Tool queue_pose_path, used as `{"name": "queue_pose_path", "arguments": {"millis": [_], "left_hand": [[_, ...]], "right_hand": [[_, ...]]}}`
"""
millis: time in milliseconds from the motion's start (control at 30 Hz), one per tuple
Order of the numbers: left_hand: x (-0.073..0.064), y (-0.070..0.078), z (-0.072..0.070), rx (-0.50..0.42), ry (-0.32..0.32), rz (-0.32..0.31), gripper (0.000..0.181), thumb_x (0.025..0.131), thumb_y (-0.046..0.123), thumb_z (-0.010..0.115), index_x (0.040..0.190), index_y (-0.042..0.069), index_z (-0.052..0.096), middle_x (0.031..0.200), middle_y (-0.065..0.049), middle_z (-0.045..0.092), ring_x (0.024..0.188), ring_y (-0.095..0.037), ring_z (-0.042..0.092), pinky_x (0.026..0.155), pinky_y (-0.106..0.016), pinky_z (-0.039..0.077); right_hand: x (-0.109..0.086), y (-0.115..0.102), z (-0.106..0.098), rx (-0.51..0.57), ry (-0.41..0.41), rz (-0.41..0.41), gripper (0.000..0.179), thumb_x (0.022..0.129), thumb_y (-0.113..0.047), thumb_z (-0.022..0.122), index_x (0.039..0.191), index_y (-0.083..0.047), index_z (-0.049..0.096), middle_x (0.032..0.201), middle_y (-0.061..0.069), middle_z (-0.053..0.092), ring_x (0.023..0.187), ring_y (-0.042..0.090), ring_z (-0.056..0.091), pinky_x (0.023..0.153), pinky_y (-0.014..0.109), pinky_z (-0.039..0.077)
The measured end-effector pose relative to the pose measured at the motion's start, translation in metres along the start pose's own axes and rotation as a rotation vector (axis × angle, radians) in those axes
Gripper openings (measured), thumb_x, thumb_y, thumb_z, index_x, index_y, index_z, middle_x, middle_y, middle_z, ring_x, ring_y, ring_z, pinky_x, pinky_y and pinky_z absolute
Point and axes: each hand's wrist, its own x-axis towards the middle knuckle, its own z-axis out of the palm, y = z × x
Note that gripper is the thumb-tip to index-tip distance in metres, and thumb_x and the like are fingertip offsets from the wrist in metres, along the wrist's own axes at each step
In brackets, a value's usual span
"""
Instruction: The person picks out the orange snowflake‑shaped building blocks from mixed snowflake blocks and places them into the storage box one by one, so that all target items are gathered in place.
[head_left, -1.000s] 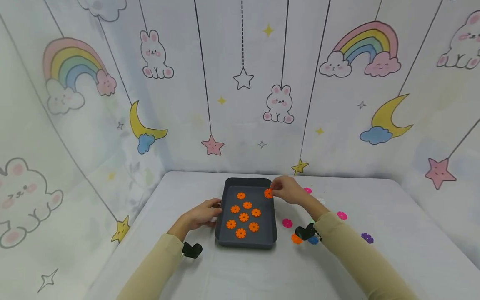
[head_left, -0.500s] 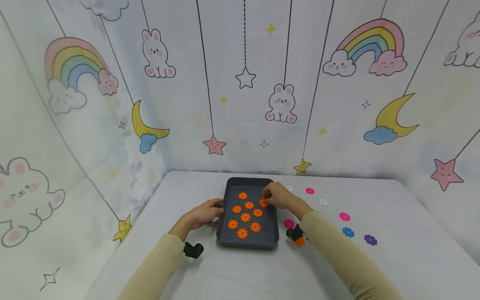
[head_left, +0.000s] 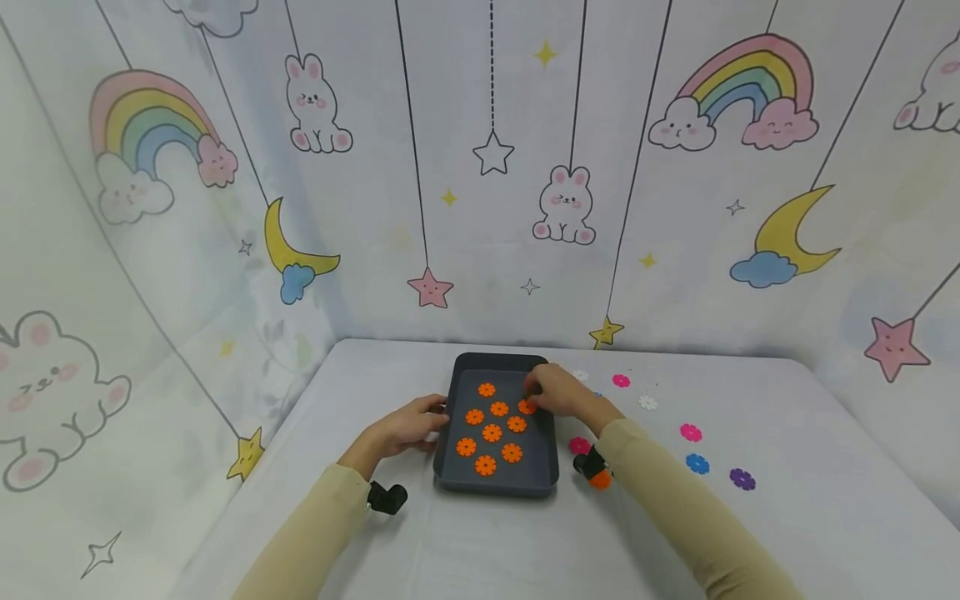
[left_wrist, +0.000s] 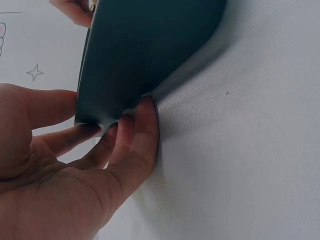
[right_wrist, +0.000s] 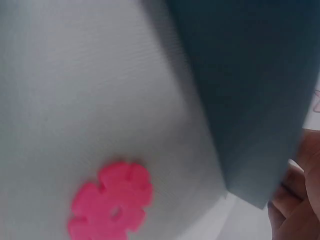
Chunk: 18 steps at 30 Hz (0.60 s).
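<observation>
A dark grey baking tray (head_left: 448, 478) stands on the white-covered table, with several orange interlocking plastic discs (head_left: 491, 432), notched like flowers, laid flat in it. My left hand (head_left: 405, 429) holds the tray's left side; in the left wrist view the thumb (left_wrist: 57, 106) lies at the rim and the fingers (left_wrist: 145, 130) bear against the outer wall. Over the right side of the tray, my right hand (head_left: 555, 390) pinches another orange disc (head_left: 527, 407) close above the tray floor. The right wrist view shows that hand (right_wrist: 295, 200) partly hidden behind the tray wall.
Loose discs lie right of the tray: pink (head_left: 691, 432), blue (head_left: 697, 463), purple (head_left: 742, 479), white (head_left: 647, 402) and an orange one (head_left: 600, 479) partly under the right wrist camera. A printed curtain (head_left: 375, 208) hangs behind the table.
My right hand has moved from the tray's upper right rim inward and down with its orange disc, then nearly stopped. The left hand has stayed at the tray's side.
</observation>
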Motion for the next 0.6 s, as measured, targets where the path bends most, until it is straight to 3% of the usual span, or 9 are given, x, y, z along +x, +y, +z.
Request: {"name": "queue_pose_path", "arguments": {"millis": [133, 367, 600], "left_hand": [[0.000, 0.002, 0.001, 0.009, 0.000, 0.002, 0.051, 0.107, 0.011, 0.050, 0.156, 0.003, 0.038, 0.156, -0.024, 0.041, 0.134, -0.040, 0.052, 0.095, -0.051, 0.056], [0.000, 0.002, 0.001, 0.014, 0.002, 0.001, 0.050, 0.107, 0.011, 0.049, 0.155, 0.002, 0.039, 0.155, -0.023, 0.042, 0.133, -0.039, 0.053, 0.095, -0.051, 0.056], [0.000, 0.002, 0.002, 0.015, -0.004, -0.001, 0.049, 0.107, 0.011, 0.048, 0.155, 0.002, 0.039, 0.156, -0.023, 0.041, 0.133, -0.039, 0.052, 0.095, -0.050, 0.056]], "right_hand": [[-0.013, -0.003, -0.013, -0.002, 0.041, -0.052, 0.024, 0.094, -0.011, 0.074, 0.116, 0.000, 0.074, 0.109, 0.007, 0.070, 0.103, 0.024, 0.064, 0.092, 0.042, 0.055], [-0.050, -0.002, -0.033, 0.056, 0.127, -0.110, 0.025, 0.093, -0.014, 0.076, 0.114, 0.000, 0.074, 0.108, 0.013, 0.068, 0.103, 0.034, 0.063, 0.087, 0.042, 0.056], [-0.094, 0.006, -0.039, 0.119, 0.098, -0.088, 0.029, 0.093, -0.013, 0.076, 0.116, 0.003, 0.069, 0.110, 0.016, 0.069, 0.101, 0.034, 0.062, 0.089, 0.050, 0.056]]}}
